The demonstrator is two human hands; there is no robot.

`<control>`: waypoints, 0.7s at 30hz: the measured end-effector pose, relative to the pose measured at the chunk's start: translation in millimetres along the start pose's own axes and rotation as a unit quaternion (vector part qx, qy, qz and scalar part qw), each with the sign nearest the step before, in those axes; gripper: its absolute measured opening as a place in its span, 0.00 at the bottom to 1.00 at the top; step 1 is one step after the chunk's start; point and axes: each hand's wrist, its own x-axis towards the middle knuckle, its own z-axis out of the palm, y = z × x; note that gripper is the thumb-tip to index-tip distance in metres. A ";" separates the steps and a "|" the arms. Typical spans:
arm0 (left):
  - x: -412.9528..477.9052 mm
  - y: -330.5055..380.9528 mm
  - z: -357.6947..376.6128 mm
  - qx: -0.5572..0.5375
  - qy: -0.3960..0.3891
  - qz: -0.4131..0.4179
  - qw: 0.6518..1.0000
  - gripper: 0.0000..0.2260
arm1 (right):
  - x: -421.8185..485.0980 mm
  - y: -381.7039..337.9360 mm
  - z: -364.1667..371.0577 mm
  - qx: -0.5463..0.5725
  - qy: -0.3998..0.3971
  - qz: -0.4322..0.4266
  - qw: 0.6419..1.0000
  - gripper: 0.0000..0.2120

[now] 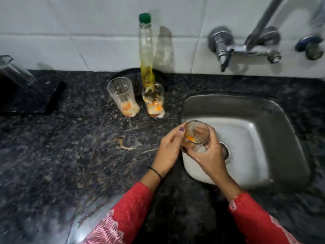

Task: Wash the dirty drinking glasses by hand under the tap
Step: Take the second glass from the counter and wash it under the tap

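Head view. We see both grips on one clear drinking glass with orange residue, mouth up, held over the near-left corner of the square steel sink. The left grip curls round the glass's left side, thumb up at the rim. The right grip wraps its right side and base. So both grips are closed on that glass.

Beyond the grips and to their left, a tall ribbed clear glass with orange-white dregs and a shorter clear glass with the same dregs stand apart on the dark speckled stone bench. Just behind the shorter one stands a tall clear plastic bottle with a green cap, yellow liquid low in it. A small wet smear lies on the bench just left of the left grip. The chrome wall tap sits beyond the grips, to the right. There is a thin black band on the left wrist.
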 end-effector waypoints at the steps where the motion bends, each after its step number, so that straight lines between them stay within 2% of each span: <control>1: 6.5 3.1 20.1 0.019 -0.004 0.000 1.000 0.14 | 2.7 2.8 -21.3 -0.007 0.019 0.003 1.000 0.33; 4: 30.6 24.9 69.0 0.047 0.037 0.021 0.998 0.20 | 11.6 7.4 -75.7 -0.024 0.047 0.006 0.999 0.33; 8: 86.3 64.1 105.1 0.067 0.155 0.058 0.984 0.29 | 27.5 11.6 -117.0 -0.021 0.055 -0.005 0.998 0.35; 11: 122.4 90.7 126.8 0.119 0.170 0.032 0.978 0.36 | 38.1 7.0 -130.1 -0.022 0.052 -0.012 0.998 0.35; 13: 139.5 102.5 139.9 0.154 0.169 -0.004 0.974 0.34 | 42.1 2.1 -135.6 -0.019 0.052 -0.014 0.998 0.35; 15: 154.2 107.9 147.1 0.180 0.172 -0.016 0.968 0.27 | 45.1 -2.2 -138.5 -0.018 0.053 -0.013 0.998 0.34; 17: 160.2 107.1 151.9 0.200 0.190 -0.020 0.961 0.26 | 47.1 -5.4 -140.4 -0.014 0.054 -0.011 0.998 0.33; 19: 161.0 104.0 153.5 0.160 0.210 -0.039 0.964 0.26 | 48.3 -8.0 -140.4 -0.011 0.060 0.001 0.998 0.34; 21: 164.6 104.5 151.0 -0.014 0.180 -0.085 0.980 0.27 | 50.1 -9.5 -140.6 -0.011 0.067 0.008 0.998 0.36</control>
